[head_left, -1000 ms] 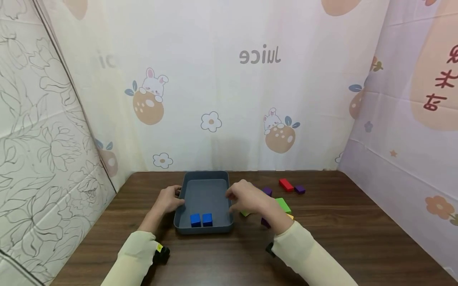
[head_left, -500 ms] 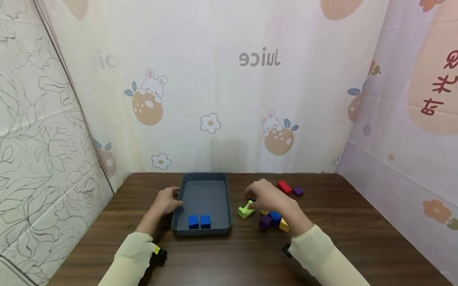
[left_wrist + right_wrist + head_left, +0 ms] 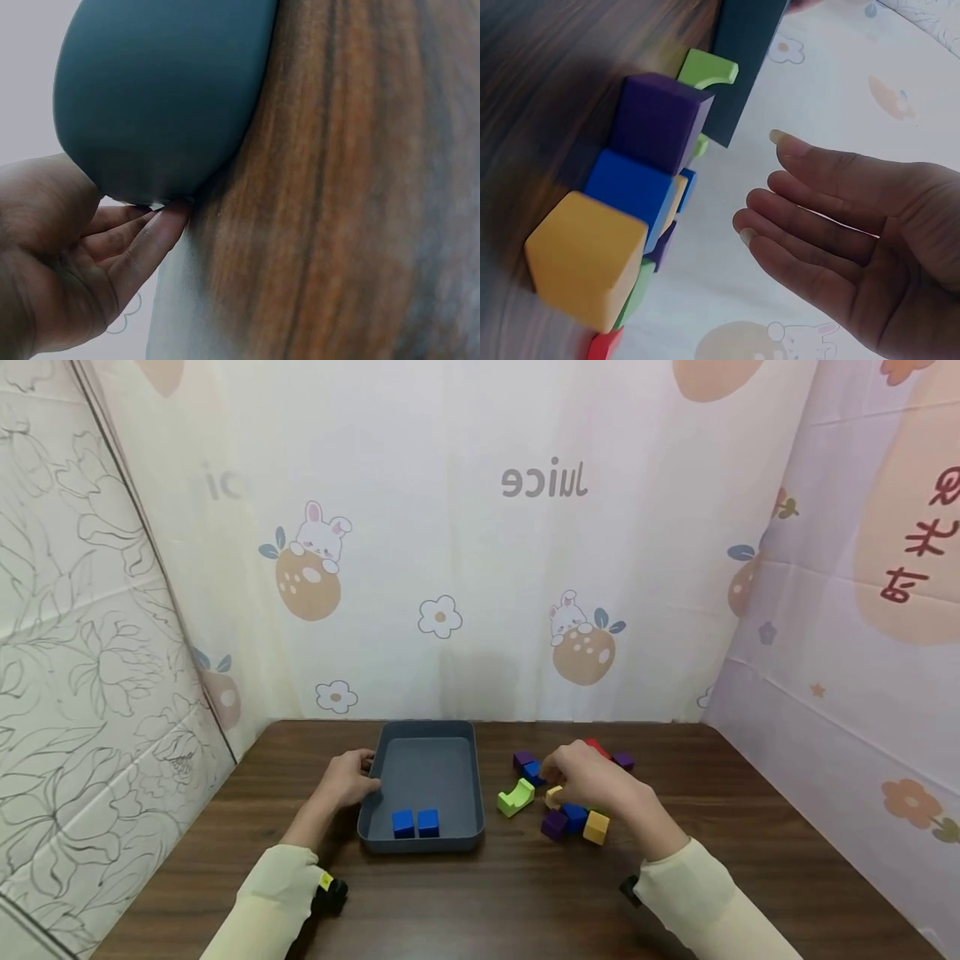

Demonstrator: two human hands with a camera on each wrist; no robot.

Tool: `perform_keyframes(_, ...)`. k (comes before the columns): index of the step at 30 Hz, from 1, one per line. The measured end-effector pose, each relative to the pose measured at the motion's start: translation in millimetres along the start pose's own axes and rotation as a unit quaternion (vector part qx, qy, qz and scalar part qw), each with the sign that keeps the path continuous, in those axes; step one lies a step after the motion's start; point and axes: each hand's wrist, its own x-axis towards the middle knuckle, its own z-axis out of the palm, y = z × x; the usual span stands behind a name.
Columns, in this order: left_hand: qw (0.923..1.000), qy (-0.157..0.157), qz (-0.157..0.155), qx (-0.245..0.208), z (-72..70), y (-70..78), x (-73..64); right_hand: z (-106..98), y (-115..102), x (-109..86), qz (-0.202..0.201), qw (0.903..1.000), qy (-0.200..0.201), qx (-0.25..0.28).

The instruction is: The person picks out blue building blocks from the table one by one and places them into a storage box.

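Observation:
A grey tray (image 3: 420, 843) lies on the brown table, with two blue cubes (image 3: 416, 823) side by side at its near end. At the tray's left side is my left hand (image 3: 351, 779), its fingertips right at the outer wall in the left wrist view. My right hand (image 3: 596, 775) hovers over the loose blocks to the right. Its thumb and fingers are apart with nothing between them in the right wrist view. Below it are a yellow block (image 3: 589, 259), a blue block (image 3: 630, 191) and a purple block (image 3: 660, 120). A light green arched block (image 3: 516, 798) lies between hand and tray.
Another purple block (image 3: 522, 761) and blue block (image 3: 532, 772) lie farther back. A red block (image 3: 597, 748) and a small purple block (image 3: 623, 762) are behind my right hand, which partly hides the red one. A patterned curtain (image 3: 487, 552) stands behind the table.
My right hand has moved right from beside the tray's right wall, past the green arched block, to above the block group. The left hand stays at the tray.

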Motion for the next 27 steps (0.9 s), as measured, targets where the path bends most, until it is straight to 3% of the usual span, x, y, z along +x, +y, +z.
perform_keyframes(6,1.0000,-0.002,-0.004,0.000,-0.4,2.7,0.6,0.7,7.9,-6.3,0.017,0.9998,-0.005,-0.013)
perform_keyframes(20,0.9999,-0.004,-0.012,-0.001,-0.7,-0.8,1.4,3.4,17.8,-13.4,0.010,0.9992,-0.034,-0.017)
perform_keyframes(27,1.0000,-0.002,-0.004,0.006,0.0,-0.9,0.8,6.4,19.2,-14.2,0.036,0.9984,-0.041,-0.017)
